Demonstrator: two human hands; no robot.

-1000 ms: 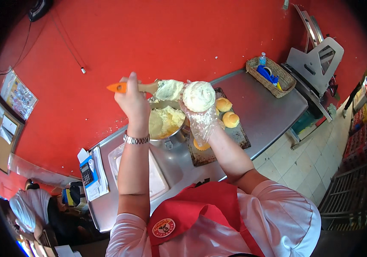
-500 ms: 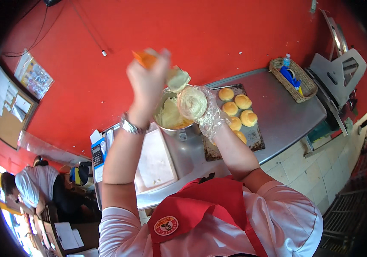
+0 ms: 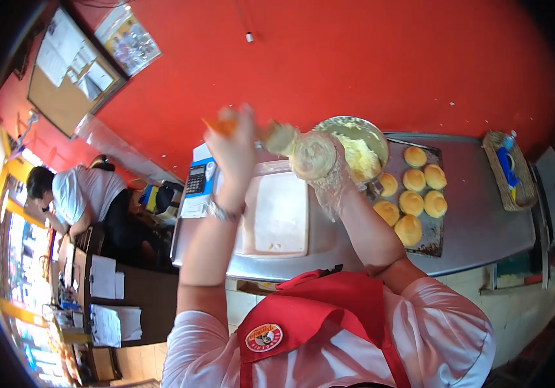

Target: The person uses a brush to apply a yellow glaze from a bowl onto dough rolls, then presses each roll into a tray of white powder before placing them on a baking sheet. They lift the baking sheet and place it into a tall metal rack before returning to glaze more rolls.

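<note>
My left hand (image 3: pixel 233 152), with a metal watch on the wrist, is closed round the orange handle of a spatula (image 3: pixel 224 127), blurred by motion. Pale cream coats the spatula's blade, which is close to or touching a round cream-covered bun (image 3: pixel 314 155). My right hand (image 3: pixel 332 187), in a clear plastic glove, grips that bun from below, its fingers partly hidden. Just behind the right hand stands a metal bowl (image 3: pixel 381 139) of pale yellow cream. Several golden buns (image 3: pixel 411 202) lie on a dark baking tray (image 3: pixel 434 246) to the right.
A white board or lid (image 3: pixel 280 213) lies on the steel table (image 3: pixel 484 220), left of the bowl. A calculator (image 3: pixel 196 181) is at the table's left end, a wicker basket (image 3: pixel 518 197) at the right. Another person (image 3: pixel 86 194) leans over a desk at far left.
The view has swung left. Both hands, with the spatula and the bun, have moved from over the bowl to its left side, nearer the white board. More of the bowl and tray shows.
</note>
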